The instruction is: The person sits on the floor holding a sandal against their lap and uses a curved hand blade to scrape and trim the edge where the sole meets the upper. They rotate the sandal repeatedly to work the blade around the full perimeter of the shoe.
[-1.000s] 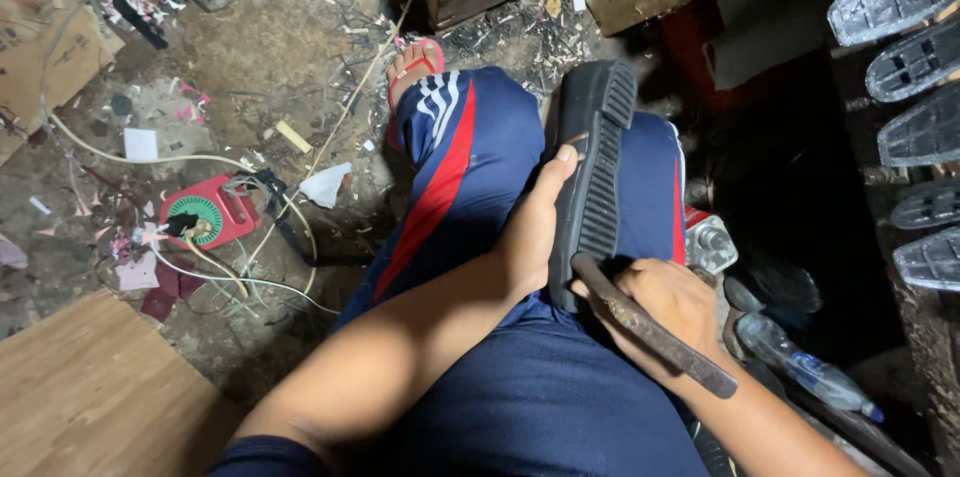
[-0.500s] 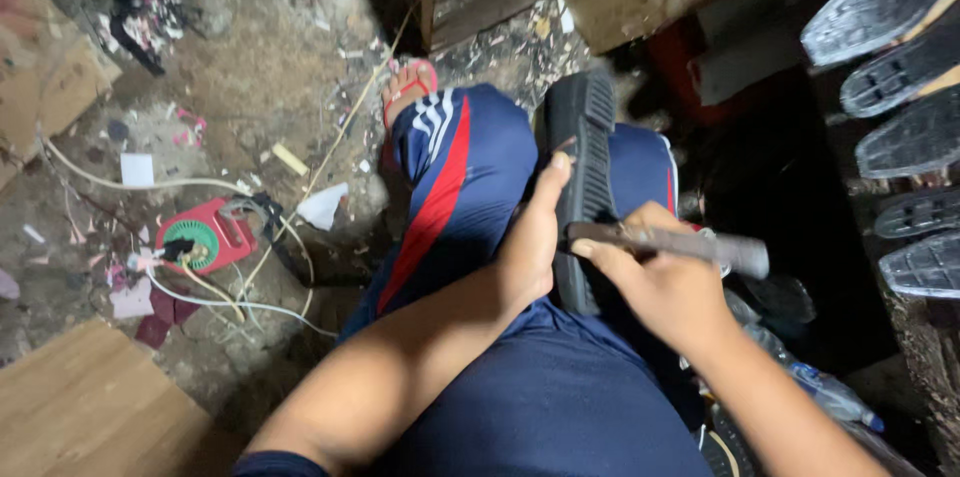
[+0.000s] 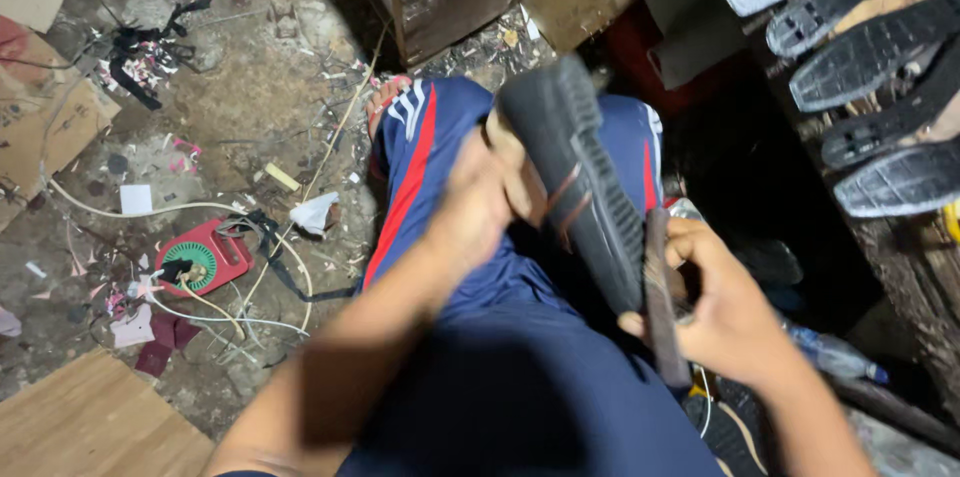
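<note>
The black shoe sole (image 3: 580, 177) sits tilted over the lap, above the blue trousers w/ red stripe (image 3: 420, 167), its ridged tread side up. The left hand (image 3: 480, 207) clasps it from the side, fingers wrapped round the edge; the right hand (image 3: 720, 317) is clenched on a dark rasp-like tool (image 3: 662, 297) whose bar lies along the sole's lower edge, touching it. Risk as I judge it: the left fingers sit close to the tool's path, so a slip off the sole could scrape them or the thigh below. The sole rests on nothing firm, so it may twist in the grip. Blur on both hands hides exact finger placement. Floor (image 3: 250, 87) is littered w/ scraps, white cables (image 3: 180, 209) and a red round gadget (image 3: 200, 259); more soles (image 3: 870, 57) line up at right.
</note>
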A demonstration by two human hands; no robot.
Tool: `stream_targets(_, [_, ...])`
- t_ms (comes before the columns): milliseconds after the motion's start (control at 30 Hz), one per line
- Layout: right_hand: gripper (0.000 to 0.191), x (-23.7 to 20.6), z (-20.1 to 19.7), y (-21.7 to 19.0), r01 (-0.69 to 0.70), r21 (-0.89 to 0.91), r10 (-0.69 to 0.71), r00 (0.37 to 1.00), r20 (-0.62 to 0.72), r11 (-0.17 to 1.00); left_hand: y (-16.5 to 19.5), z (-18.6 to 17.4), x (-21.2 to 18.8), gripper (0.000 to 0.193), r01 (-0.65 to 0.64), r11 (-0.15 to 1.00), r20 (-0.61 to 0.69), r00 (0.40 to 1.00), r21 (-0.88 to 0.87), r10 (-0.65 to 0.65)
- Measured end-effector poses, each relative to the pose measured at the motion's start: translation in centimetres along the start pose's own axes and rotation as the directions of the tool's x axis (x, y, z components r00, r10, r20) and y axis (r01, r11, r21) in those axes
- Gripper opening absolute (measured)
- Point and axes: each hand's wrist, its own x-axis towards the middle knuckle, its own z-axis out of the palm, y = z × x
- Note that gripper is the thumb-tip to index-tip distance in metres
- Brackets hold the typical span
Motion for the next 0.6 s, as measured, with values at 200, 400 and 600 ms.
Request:
stream_targets(200, [0.047, -6.4, -0.4, 3.8, -0.196, 0.039, 0.191, 0.975, 0.114, 0.980, 0.5, -0.6, -0.3, 0.042, -0.154, 0.698, 0.190, 0.981, 0.700, 0.026])
stream_targets(400, [0.016, -11.0, -1.7, 5.3, -0.365, 0.250, 0.404, 0.906, -0.127, 0.897, 0.0, 1.5, -1.0, 0.044, -0.081, 0.507, 0.037, 0.995, 0.858, 0.095])
stream_targets(600, [0.024, -10.8, 0.8, 6.6, -0.341, 0.209, 0.380, 0.905, -0.190, 0.917, 0.0, 1.3, 0.2, 0.049, -0.323, 0.359, 0.209, 0.924, 0.876, 0.321])
